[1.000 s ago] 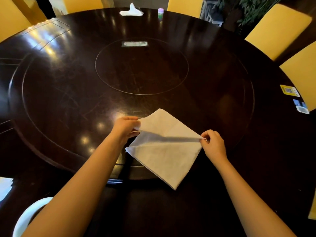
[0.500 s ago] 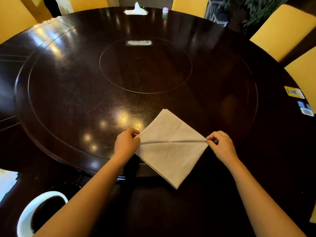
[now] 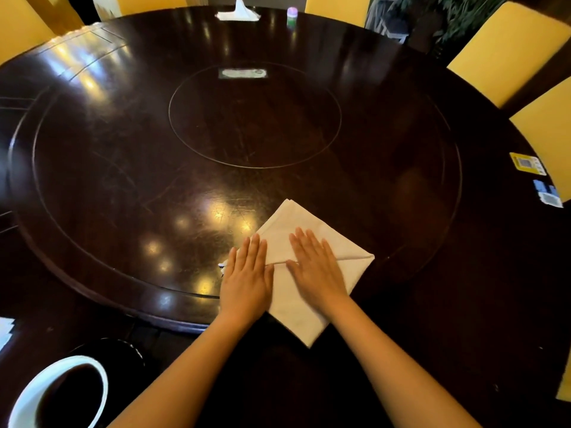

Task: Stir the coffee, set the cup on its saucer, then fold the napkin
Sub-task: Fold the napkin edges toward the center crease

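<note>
A pale cloth napkin point(image 3: 293, 307) lies folded on the near edge of the dark round table point(image 3: 123, 180), one corner pointing toward me. My left hand point(image 3: 247, 278) lies flat on its left part, fingers straight. My right hand point(image 3: 315, 270) presses flat on its middle, across the fold line. A white cup point(image 3: 40, 393) filled with dark coffee stands at the bottom left on a dark saucer point(image 3: 123, 350), well left of my left arm.
Yellow chairs point(image 3: 506, 50) ring the table. At the far edge stand a white tissue holder point(image 3: 238, 12) and a small purple-capped jar point(image 3: 292, 15). Cards point(image 3: 526, 163) lie at the right edge. White paper point(image 3: 4, 330) lies at the left edge.
Both hands let go of the napkin's corners and now lie flat on top of it, pressing the fold down. The view has dipped, showing more of the cup.
</note>
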Tool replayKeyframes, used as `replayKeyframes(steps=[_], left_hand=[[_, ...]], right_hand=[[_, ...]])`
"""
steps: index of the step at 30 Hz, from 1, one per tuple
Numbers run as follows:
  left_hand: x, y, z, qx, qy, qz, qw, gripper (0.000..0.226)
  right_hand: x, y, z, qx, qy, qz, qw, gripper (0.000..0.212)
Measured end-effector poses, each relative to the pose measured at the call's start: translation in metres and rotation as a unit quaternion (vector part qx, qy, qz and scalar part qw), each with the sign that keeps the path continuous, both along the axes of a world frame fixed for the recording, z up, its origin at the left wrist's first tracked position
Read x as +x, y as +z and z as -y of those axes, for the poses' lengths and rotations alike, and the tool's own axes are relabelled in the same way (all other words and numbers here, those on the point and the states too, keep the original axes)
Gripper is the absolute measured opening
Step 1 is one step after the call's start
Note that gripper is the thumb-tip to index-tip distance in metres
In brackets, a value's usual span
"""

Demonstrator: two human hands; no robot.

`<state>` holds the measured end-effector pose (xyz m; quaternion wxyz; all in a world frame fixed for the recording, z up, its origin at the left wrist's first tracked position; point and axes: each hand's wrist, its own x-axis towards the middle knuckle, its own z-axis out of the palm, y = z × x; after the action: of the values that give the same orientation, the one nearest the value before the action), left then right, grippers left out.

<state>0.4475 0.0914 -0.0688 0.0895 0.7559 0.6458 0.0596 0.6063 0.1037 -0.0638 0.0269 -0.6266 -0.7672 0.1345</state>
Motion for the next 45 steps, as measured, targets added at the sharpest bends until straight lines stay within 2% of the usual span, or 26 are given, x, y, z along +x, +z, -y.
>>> replayKeyframes(steps=[3,6,8,10,12,14,16,18,21,26,28,29,31,33,34,35,39,42,45], left_hand=[[-0.003,-0.003,0.000,0.003,-0.024,0.006,1.000,0.068],[-0.001,-0.002,0.001,0.008,-0.027,-0.007,1.000,0.070],[-0.003,-0.001,0.003,0.017,-0.024,-0.007,1.000,0.069],[-0.007,-0.002,0.005,0.017,-0.029,-0.030,0.999,0.066],[-0.011,-0.001,0.007,0.009,-0.026,-0.046,0.999,0.063],[-0.013,0.000,0.008,-0.002,-0.026,-0.048,0.999,0.062],[-0.016,-0.001,0.008,-0.003,-0.034,-0.044,0.998,0.062],[-0.018,-0.002,0.009,-0.008,-0.037,-0.043,0.998,0.063],[-0.020,-0.003,0.011,-0.022,-0.031,-0.046,0.998,0.063],[-0.020,-0.004,0.010,-0.013,-0.025,-0.045,0.999,0.065],[-0.020,-0.004,0.009,-0.006,-0.027,-0.040,0.999,0.062],[-0.020,-0.004,0.009,-0.001,-0.028,-0.039,0.999,0.062],[-0.020,-0.005,0.008,0.005,-0.030,-0.039,0.999,0.062],[-0.019,-0.005,0.009,0.002,-0.032,-0.039,0.999,0.063],[-0.019,-0.005,0.010,0.002,-0.033,-0.042,0.999,0.063],[-0.019,-0.005,0.010,0.000,-0.034,-0.043,0.998,0.063],[-0.021,-0.004,0.009,-0.013,-0.033,-0.045,0.998,0.063],[-0.021,-0.004,0.009,-0.016,-0.031,-0.048,0.998,0.068],[-0.019,-0.004,0.009,-0.005,-0.029,-0.034,0.999,0.068]], right_hand=[[0.053,-0.008,0.003,0.048,-0.058,0.050,0.996,0.074],[0.098,-0.003,-0.002,0.027,-0.131,0.117,0.984,0.064],[0.105,0.006,-0.009,-0.010,-0.177,0.128,0.976,0.057],[0.084,0.012,-0.021,0.027,-0.190,0.115,0.975,0.057],[0.040,0.015,-0.036,0.060,-0.118,0.045,0.990,0.061],[-0.010,0.014,-0.046,0.024,0.017,-0.023,0.999,0.059],[-0.039,0.010,-0.051,-0.007,0.108,-0.018,0.994,0.054],[-0.032,0.003,-0.064,0.011,0.118,0.012,0.993,0.055],[0.003,-0.001,-0.087,0.036,0.069,0.045,0.996,0.063],[0.051,0.001,-0.105,0.025,-0.076,0.099,0.992,0.056],[0.045,0.007,-0.097,0.052,-0.118,0.079,0.989,0.058],[0.032,0.011,-0.087,0.065,-0.093,0.049,0.992,0.060],[-0.001,0.015,-0.057,0.081,0.042,0.005,0.996,0.065],[-0.020,0.008,-0.021,0.039,0.171,0.016,0.984,0.070],[-0.017,0.005,-0.007,0.010,0.192,0.032,0.981,0.070],[-0.007,0.000,-0.001,0.015,0.176,0.043,0.983,0.069],[0.064,-0.007,0.003,0.024,0.005,0.055,0.998,0.076],[0.109,0.002,0.015,0.001,-0.095,0.093,0.991,0.061],[0.115,0.012,0.033,-0.033,-0.151,0.085,0.984,0.058]])
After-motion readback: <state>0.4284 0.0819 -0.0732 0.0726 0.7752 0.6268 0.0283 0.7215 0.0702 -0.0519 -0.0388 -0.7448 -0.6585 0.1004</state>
